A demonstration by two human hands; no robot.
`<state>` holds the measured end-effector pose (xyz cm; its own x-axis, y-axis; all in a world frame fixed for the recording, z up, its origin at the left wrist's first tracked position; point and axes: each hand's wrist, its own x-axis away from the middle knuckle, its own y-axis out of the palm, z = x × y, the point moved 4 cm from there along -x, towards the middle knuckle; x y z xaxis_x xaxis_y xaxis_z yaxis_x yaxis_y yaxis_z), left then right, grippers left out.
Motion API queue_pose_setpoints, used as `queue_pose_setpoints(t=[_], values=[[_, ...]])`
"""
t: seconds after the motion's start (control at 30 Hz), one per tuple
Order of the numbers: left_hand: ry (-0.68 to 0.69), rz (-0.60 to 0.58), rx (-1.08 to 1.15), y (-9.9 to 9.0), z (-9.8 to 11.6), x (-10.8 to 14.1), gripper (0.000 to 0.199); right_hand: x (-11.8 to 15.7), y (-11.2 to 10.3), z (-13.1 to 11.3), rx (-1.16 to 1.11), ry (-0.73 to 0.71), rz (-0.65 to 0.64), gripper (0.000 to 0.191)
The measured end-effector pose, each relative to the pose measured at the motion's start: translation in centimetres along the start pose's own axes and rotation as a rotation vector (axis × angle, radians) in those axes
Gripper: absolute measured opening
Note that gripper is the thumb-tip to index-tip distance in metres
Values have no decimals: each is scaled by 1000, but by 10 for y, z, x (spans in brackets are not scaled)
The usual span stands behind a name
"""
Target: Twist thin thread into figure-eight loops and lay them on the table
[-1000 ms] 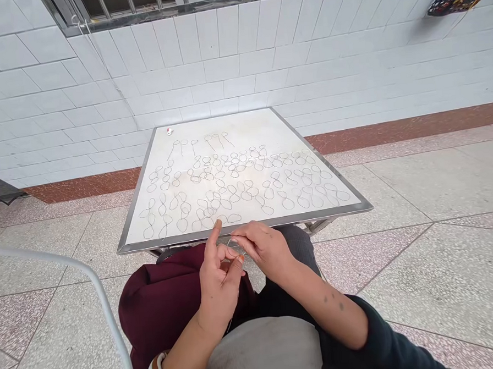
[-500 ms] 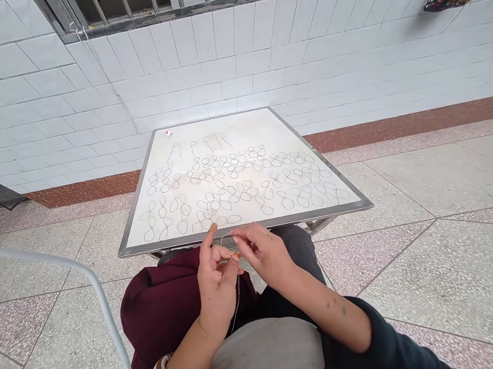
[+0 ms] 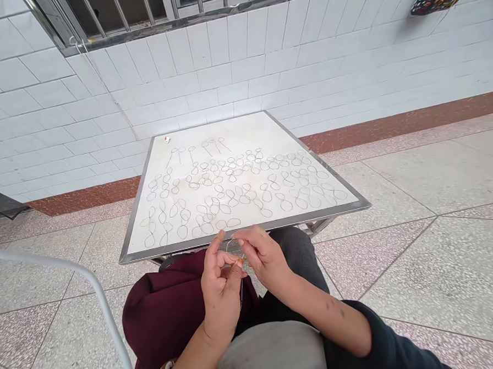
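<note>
A thin pale strand (image 3: 241,296), wire or thread, runs between my hands over my lap. My left hand (image 3: 219,290) pinches it between thumb and a bent finger, with the index finger stretched up towards the table's near edge. My right hand (image 3: 270,260) is closed just to the right, and its thumb and index fingertips hold the upper part of the strand, which bows in a small arc. The strand's lower end hangs down past my left thumb. Beyond both hands, several thin looped pieces (image 3: 183,232), many shaped like a figure eight, lie on the white table (image 3: 235,128).
A tiny red-and-white object (image 3: 167,139) sits at the table's far left corner. Maroon cloth (image 3: 166,310) covers my left leg. At the lower left curves a white tube (image 3: 99,291). The tiled wall (image 3: 208,79) and a barred window (image 3: 146,8) stand behind the table.
Both hands have shifted slightly right and down in the picture. The strand's arc between the fingertips shows more clearly, and both hands keep hold of it. The view has tilted up a little.
</note>
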<state>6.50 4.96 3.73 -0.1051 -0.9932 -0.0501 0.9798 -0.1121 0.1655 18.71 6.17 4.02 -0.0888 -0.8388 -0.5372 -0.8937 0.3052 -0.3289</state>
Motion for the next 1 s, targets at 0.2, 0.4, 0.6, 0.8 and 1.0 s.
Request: queue_pose_setpoints(t=[0.2,0.4,0.6,0.8,1.0], values=[[-24,30,44,0,2,-1,62,-2,0,4,-48,65,-17,18],[-49,-22,-22,3,8,-2,65,-2,-3,2,-18,5,2,20],[-77,-8,55,-1,5,-8,61,-6,-4,4,-106,98,-47,23],[18,204,175,-19,9,-21,58,4,9,8,-458,438,-278,25],[10,247,223,-22,11,-23,59,18,33,0,-790,614,-449,33]])
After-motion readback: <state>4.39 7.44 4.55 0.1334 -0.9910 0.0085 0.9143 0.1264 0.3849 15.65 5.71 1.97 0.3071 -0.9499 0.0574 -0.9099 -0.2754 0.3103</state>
